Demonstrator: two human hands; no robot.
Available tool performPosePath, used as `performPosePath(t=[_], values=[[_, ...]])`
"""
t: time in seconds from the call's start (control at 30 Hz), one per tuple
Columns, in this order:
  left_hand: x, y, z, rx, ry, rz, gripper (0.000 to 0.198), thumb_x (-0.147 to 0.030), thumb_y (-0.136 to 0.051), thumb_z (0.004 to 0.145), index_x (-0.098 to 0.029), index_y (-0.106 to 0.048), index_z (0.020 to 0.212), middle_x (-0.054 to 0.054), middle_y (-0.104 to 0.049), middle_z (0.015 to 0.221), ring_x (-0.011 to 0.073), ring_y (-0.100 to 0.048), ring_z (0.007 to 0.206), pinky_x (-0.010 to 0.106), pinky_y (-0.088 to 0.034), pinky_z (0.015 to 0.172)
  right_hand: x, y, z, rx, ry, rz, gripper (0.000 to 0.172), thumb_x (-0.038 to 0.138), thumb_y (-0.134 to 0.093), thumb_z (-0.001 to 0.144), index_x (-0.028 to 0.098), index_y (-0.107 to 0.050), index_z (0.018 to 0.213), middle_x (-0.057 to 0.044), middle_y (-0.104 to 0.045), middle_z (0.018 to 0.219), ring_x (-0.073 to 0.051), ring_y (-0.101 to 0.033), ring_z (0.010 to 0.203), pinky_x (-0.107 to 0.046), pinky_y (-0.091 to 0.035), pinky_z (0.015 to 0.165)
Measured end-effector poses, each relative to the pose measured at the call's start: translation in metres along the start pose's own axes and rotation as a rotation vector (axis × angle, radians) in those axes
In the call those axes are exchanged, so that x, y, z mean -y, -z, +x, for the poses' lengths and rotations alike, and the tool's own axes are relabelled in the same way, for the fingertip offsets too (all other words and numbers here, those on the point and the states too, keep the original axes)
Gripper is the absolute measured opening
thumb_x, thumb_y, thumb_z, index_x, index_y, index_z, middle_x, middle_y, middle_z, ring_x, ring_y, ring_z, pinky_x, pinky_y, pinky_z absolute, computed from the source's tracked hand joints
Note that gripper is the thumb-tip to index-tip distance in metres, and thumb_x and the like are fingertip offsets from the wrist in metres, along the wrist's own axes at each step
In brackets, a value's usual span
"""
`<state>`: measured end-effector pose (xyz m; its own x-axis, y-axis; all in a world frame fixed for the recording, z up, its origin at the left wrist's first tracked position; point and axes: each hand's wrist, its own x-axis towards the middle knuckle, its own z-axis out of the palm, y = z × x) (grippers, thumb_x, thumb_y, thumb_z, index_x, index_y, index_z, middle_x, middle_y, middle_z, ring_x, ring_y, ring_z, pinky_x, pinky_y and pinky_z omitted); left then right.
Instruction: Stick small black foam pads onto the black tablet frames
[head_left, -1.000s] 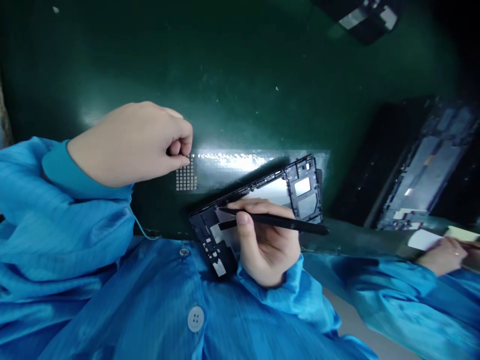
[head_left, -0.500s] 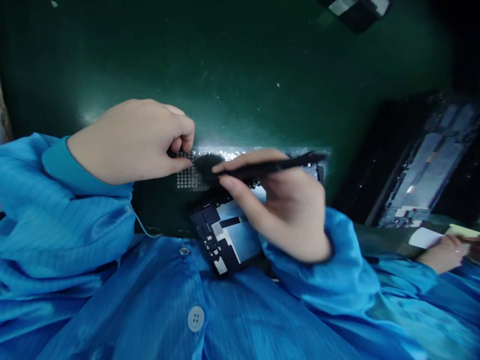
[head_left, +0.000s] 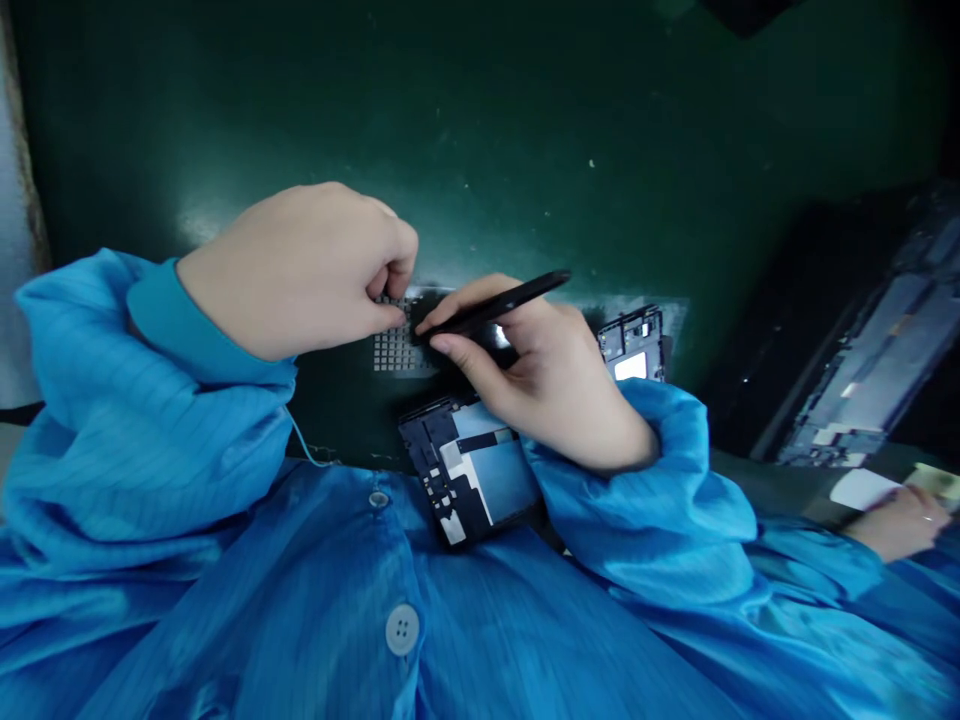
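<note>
My right hand [head_left: 555,375] grips a slim black pen-like tool [head_left: 517,297], its lower end at the fingertips above a clear sheet. Small square pieces [head_left: 394,350] stand in a grid at the left end of that sheet. My left hand [head_left: 315,270] is closed with thumb and finger brought together at the grid's edge; what they hold, if anything, is too small to name. Below my hands lies a black device frame [head_left: 480,465] with a bluish panel, partly under my right sleeve. Another frame part [head_left: 634,345] shows beyond my right wrist.
A green mat [head_left: 510,130] covers the work surface. At the right a dark tray [head_left: 780,330] bears more device frames [head_left: 862,360]. Another person's hand [head_left: 900,525] is near a white piece [head_left: 862,490] at the lower right. A dark object [head_left: 750,12] lies at the top.
The view has shifted, so most things sit slightly differently in it. My right hand has turned, its tool tilts more upward at the rear, and the frame part beyond the wrist shows more.
</note>
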<state>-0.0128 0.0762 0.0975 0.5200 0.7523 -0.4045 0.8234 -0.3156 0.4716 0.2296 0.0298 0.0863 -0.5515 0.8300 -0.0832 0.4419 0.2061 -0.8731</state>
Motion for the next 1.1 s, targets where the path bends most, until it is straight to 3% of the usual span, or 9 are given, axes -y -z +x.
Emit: performPosePath(t=[0.1, 0.2, 0.3, 0.37, 0.5, 0.6, 0.83, 0.93, 1.1], values=[[0.001, -0.002, 0.001, -0.021, -0.012, -0.029, 0.013, -0.030, -0.080, 0.088, -0.023, -0.071, 0.084, 0.002, -0.071, 0.085, 0.0211, -0.062, 0.077, 0.037, -0.047, 0.078, 0.009, 0.000, -0.011, -0.087, -0.042, 0.142, 0.006, 0.025, -0.080, 0.108, 0.025, -0.079, 0.114, -0.005, -0.087, 0.113, -0.023, -0.085, 0.105, -0.039, -0.070, 0.097], [0.001, -0.003, 0.000, -0.022, -0.013, -0.089, 0.018, -0.029, -0.084, 0.087, -0.022, -0.069, 0.080, 0.002, -0.069, 0.084, 0.0237, -0.067, 0.085, 0.040, -0.052, 0.088, 0.023, -0.011, -0.042, -0.406, -0.088, 0.342, 0.009, 0.023, -0.079, 0.109, 0.028, -0.080, 0.117, -0.002, -0.085, 0.107, -0.021, -0.084, 0.100, -0.037, -0.070, 0.094], [-0.003, 0.000, -0.002, 0.005, 0.019, -0.109, 0.016, -0.024, -0.083, 0.092, -0.018, -0.071, 0.082, 0.001, -0.069, 0.087, 0.0246, -0.070, 0.098, 0.041, -0.053, 0.102, 0.028, -0.032, -0.077, -0.767, -0.151, 0.340, 0.010, 0.022, -0.079, 0.109, 0.029, -0.079, 0.115, -0.002, -0.081, 0.103, -0.021, -0.082, 0.097, -0.039, -0.069, 0.094], [-0.007, 0.003, -0.003, 0.026, 0.053, -0.090, 0.016, -0.023, -0.084, 0.094, -0.016, -0.073, 0.085, 0.001, -0.068, 0.089, 0.0251, -0.071, 0.104, 0.042, -0.052, 0.107, 0.023, -0.047, -0.091, -0.829, -0.178, 0.261, 0.007, 0.026, -0.078, 0.109, 0.031, -0.075, 0.115, -0.003, -0.081, 0.104, -0.023, -0.083, 0.098, -0.044, -0.069, 0.096], [-0.010, 0.006, -0.003, 0.040, 0.092, -0.053, 0.016, -0.023, -0.085, 0.095, -0.017, -0.074, 0.086, 0.001, -0.069, 0.090, 0.0244, -0.072, 0.101, 0.039, -0.052, 0.105, 0.009, -0.061, -0.096, -0.757, -0.175, 0.165, 0.010, 0.029, -0.075, 0.111, 0.031, -0.070, 0.120, -0.005, -0.085, 0.110, -0.025, -0.085, 0.102, -0.047, -0.072, 0.096], [-0.008, 0.005, -0.003, 0.028, 0.041, -0.019, 0.015, -0.026, -0.085, 0.095, -0.018, -0.075, 0.088, 0.000, -0.070, 0.089, 0.0225, -0.071, 0.099, 0.034, -0.053, 0.103, 0.006, -0.061, -0.093, -0.730, -0.149, 0.138, 0.010, 0.027, -0.072, 0.112, 0.033, -0.069, 0.120, -0.004, -0.084, 0.110, -0.024, -0.084, 0.104, -0.046, -0.073, 0.096], [-0.003, 0.004, -0.003, 0.031, 0.033, -0.031, 0.015, -0.026, -0.085, 0.095, -0.017, -0.076, 0.088, 0.001, -0.068, 0.086, 0.0224, -0.069, 0.091, 0.041, -0.054, 0.105, 0.020, -0.037, -0.091, -0.512, -0.040, 0.012, 0.030, 0.008, -0.074, 0.104, 0.031, -0.070, 0.124, -0.008, -0.084, 0.114, -0.028, -0.084, 0.106, -0.049, -0.071, 0.093], [-0.006, 0.005, -0.003, 0.037, 0.032, 0.000, 0.016, -0.028, -0.086, 0.096, -0.016, -0.077, 0.091, 0.000, -0.066, 0.086, 0.0186, -0.066, 0.089, 0.038, -0.054, 0.103, 0.021, -0.016, -0.070, -0.398, -0.035, 0.027, 0.029, 0.010, -0.079, 0.104, 0.031, -0.075, 0.124, -0.006, -0.086, 0.119, -0.026, -0.085, 0.111, -0.045, -0.071, 0.097], [-0.011, 0.007, -0.004, 0.064, 0.051, 0.021, 0.009, -0.024, -0.078, 0.100, -0.016, -0.077, 0.096, 0.000, -0.070, 0.094, 0.0161, -0.063, 0.088, 0.032, -0.051, 0.098, 0.007, 0.001, -0.022, -0.064, 0.004, 0.043, 0.011, 0.024, -0.078, 0.110, 0.025, -0.078, 0.120, -0.005, -0.087, 0.120, -0.024, -0.086, 0.113, -0.040, -0.071, 0.103]])
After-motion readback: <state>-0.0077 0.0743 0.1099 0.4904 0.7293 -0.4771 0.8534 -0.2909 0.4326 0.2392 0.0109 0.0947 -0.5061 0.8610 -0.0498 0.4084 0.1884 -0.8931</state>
